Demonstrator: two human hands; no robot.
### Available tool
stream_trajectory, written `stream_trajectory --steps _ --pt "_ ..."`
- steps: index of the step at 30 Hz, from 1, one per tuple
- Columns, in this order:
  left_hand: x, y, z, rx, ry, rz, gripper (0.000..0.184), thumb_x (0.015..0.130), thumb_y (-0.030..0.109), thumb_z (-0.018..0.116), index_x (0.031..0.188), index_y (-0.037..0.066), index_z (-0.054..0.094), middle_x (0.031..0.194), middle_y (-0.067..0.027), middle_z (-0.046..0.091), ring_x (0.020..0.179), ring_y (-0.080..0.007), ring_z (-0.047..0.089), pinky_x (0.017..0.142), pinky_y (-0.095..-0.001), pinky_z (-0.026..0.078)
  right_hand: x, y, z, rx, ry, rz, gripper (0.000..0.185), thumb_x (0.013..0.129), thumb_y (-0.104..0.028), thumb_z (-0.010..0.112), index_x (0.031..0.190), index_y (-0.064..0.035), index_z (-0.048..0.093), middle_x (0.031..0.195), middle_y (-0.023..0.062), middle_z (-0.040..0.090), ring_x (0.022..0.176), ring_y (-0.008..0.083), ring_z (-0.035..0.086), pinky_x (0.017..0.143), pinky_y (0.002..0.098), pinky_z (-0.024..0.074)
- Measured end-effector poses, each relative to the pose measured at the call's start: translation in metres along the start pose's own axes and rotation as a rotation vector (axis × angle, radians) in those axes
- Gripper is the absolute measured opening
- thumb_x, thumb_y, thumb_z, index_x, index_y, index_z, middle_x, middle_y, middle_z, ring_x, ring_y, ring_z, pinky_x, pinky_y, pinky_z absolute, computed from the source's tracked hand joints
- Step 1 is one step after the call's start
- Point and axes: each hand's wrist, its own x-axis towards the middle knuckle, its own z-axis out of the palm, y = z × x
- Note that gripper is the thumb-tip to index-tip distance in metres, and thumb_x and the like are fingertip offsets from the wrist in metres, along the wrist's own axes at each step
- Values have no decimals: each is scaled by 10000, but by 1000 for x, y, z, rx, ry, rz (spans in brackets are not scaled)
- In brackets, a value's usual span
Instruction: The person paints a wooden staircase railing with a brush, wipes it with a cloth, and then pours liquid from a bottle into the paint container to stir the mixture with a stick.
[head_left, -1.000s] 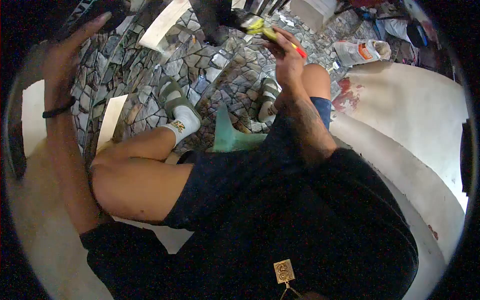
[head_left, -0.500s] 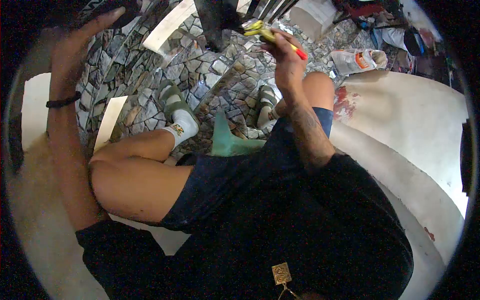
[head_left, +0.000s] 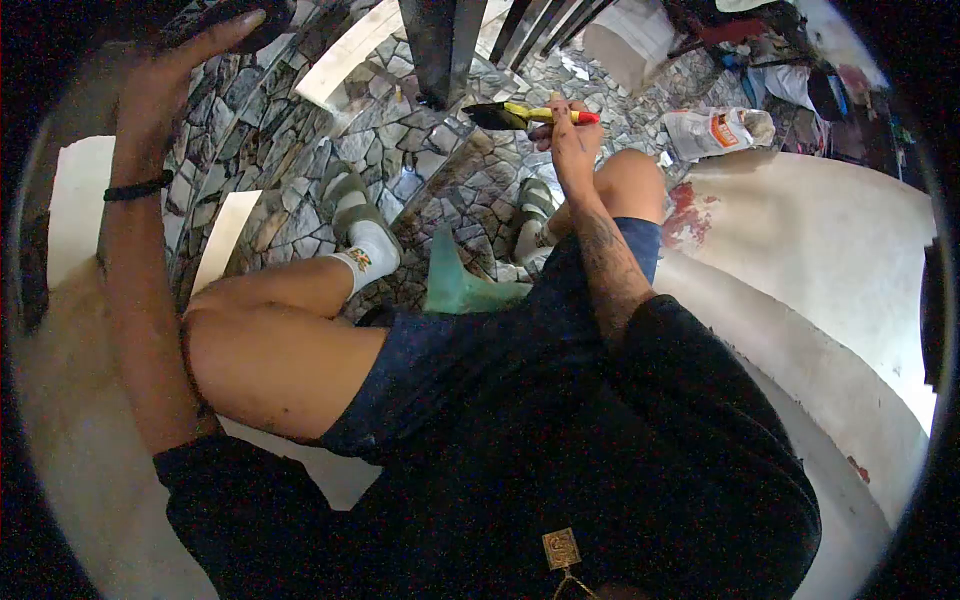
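Observation:
My right hand (head_left: 574, 140) grips a paintbrush (head_left: 518, 114) with a yellow handle, a red end and dark bristles. The brush lies level, its bristles pointing left, just below the foot of a dark post (head_left: 440, 50) and apart from it. At the upper left, my left hand (head_left: 175, 75) holds a dark rounded object (head_left: 277, 22), the thumb laid over it. The view's dark edge cuts that object off, so its kind and my other left fingers are hidden.
Dark bars (head_left: 545, 30) stand right of the post. A green plastic seat (head_left: 455, 285) shows between my legs. A white bag (head_left: 715, 133) lies at the right by a curved pale wall (head_left: 810, 225). Stone-patterned flooring (head_left: 440, 195) spreads around my sandaled feet.
My right hand has moved down with the paintbrush, taking the bristles away from the post. The brush has turned nearly level. My left hand still holds the dark object.

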Motion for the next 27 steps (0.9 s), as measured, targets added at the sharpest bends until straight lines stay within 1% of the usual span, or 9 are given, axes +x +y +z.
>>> stream_trajectory --steps 4,7,10,13,16,20,24,26,27 --pt "-1 -17 -3 148 15 125 362 874 54 501 1188 175 634 1149 -31 646 1068 -181 594 978 -287 417 10 -10 -16 -205 -157 -53 379 909 -363 586 928 8 658 710 72 631 517 110 582 442 224 426" --pt "8 14 3 -520 177 -278 322 835 53 590 1138 137 659 1089 -37 665 1028 -190 608 957 -301 433 3 -45 -24 -638 -252 -34 375 887 -396 608 831 -37 701 581 32 588 488 91 516 455 259 379" --pt "11 20 6 -572 190 -271 289 777 76 693 1065 69 678 1044 -49 670 977 -182 620 924 -305 452 4 -54 -27 -864 -287 -136 408 877 -446 589 851 -57 710 523 47 563 494 123 526 477 314 383" --pt "8 26 7 -615 230 -279 296 737 90 741 1017 16 677 1033 -66 667 937 -172 626 890 -303 466 5 -66 -29 -1039 -267 -228 414 882 -476 562 872 -93 720 587 58 624 542 158 585 513 326 426" --pt "11 38 3 -603 288 -284 330 711 91 769 1010 -7 670 1031 -70 665 923 -167 627 875 -301 469 10 -67 -30 -1034 -250 -194 402 887 -492 543 904 -135 728 663 60 672 605 188 633 565 332 472" --pt "8 49 -1 -383 337 -372 366 694 77 780 1025 -13 653 1004 -63 660 899 -158 621 847 -298 474 23 -52 -33 -658 -290 -48 408 907 -454 543 981 -86 705 743 57 692 630 118 633 572 268 487" --pt "15 56 9 -743 433 -379 352 692 61 782 1006 -26 649 1003 -69 650 875 -154 621 824 -287 484 15 -59 -36 -291 -219 125 347 893 -362 603 968 -31 675 739 53 650 587 69 588 525 208 466" --pt "6 15 2 -596 332 -611 344 688 46 783 995 -32 649 1010 -73 647 875 -153 622 824 -282 487 7 -63 -37 -317 -219 47 332 884 -348 619 945 -26 664 723 47 639 571 68 573 513 201 456" --pt "7 21 2 -567 339 -538 334 690 40 779 990 -36 651 1005 -73 648 877 -153 622 824 -281 487 5 -59 -38 -335 -223 4 325 879 -341 627 934 -23 658 714 44 634 564 68 565 507 197 452"
